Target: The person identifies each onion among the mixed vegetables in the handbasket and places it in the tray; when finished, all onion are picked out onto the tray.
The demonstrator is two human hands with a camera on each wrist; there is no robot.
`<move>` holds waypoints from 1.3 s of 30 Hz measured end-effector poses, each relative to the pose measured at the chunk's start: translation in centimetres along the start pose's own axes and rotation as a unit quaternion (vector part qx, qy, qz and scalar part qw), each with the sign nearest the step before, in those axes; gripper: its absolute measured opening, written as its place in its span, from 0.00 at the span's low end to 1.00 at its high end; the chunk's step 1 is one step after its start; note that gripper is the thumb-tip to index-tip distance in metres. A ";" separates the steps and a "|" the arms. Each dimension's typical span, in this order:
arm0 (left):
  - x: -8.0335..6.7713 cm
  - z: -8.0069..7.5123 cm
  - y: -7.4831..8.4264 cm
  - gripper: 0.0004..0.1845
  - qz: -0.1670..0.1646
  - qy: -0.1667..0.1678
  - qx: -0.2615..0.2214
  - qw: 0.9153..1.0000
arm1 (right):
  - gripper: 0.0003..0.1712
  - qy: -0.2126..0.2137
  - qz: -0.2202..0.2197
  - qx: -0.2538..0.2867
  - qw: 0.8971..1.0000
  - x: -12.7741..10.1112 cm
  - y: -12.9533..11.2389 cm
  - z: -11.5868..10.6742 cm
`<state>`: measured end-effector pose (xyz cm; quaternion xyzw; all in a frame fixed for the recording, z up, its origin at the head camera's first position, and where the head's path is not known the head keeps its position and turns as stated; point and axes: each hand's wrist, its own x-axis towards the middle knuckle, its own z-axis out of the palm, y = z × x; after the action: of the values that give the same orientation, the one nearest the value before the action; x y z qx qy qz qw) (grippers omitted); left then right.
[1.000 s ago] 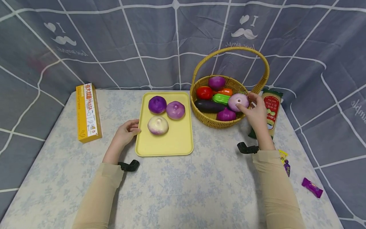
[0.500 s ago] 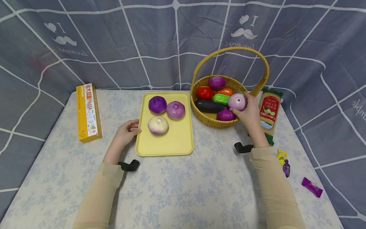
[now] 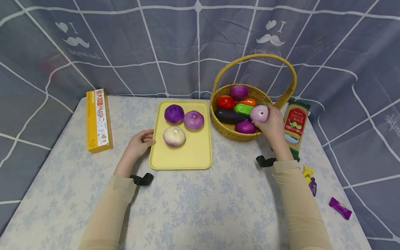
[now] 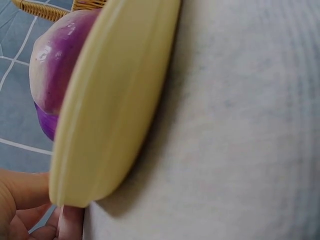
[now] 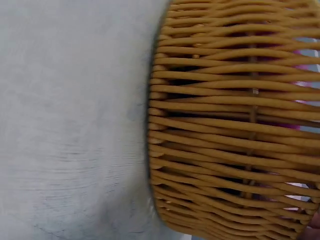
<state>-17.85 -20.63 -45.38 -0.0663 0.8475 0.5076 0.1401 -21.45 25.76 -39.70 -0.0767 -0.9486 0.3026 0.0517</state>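
Inside the wicker basket (image 3: 237, 136), my right hand (image 3: 272, 124) grips a pale purple onion (image 3: 259, 114) from its right side, thumb at the front. Beside that onion lie a dark eggplant (image 3: 229, 116), a green pepper-like vegetable (image 3: 243, 109) and a magenta onion (image 3: 245, 127). My left hand (image 3: 141, 143) holds the left rim of the yellow tray (image 3: 184, 160), its fingers bent at the edge. On the tray sit a dark purple onion (image 3: 174, 114), a lighter purple one (image 3: 193, 120) and a white-and-purple one (image 3: 174, 136). The basket's side hides the onion's underside in the right wrist view.
A red tomato (image 3: 225, 102), an orange vegetable (image 3: 248, 101) and another purple onion (image 3: 239, 92) lie deeper in the basket, under its tall handle (image 3: 254, 56). A pasta box (image 3: 98, 121) stands far left. An Olivoilà packet (image 3: 295, 123) and wrapped candies (image 3: 340, 208) lie right.
My right hand has moved slightly left and tightened round the pale purple onion, which has barely shifted. The left hand stays at the tray's rim. The head view has tilted a little.
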 end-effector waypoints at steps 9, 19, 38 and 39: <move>0.1 0.0 0.0 0.27 0.002 0.000 -0.005 1.000 | 0.54 0.033 -0.004 0.010 0.999 0.0 0.2 0.4; 0.0 0.0 0.0 0.28 -0.001 -0.006 -0.006 1.000 | 0.51 0.073 0.015 0.100 0.992 -1.1 -0.5 0.1; -0.1 -0.1 0.0 0.28 0.005 -0.006 -0.008 1.000 | 0.46 0.037 -0.004 0.258 0.965 -4.8 -7.5 1.5; -0.1 -0.1 0.1 0.28 0.006 -0.006 -0.008 1.000 | 0.46 0.032 -0.010 0.267 0.963 -5.0 -7.9 1.8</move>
<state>-17.77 -20.68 -45.26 -0.0595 0.8429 0.5158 0.1414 -17.66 17.47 -36.82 -0.0607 -0.8317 0.5421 0.1035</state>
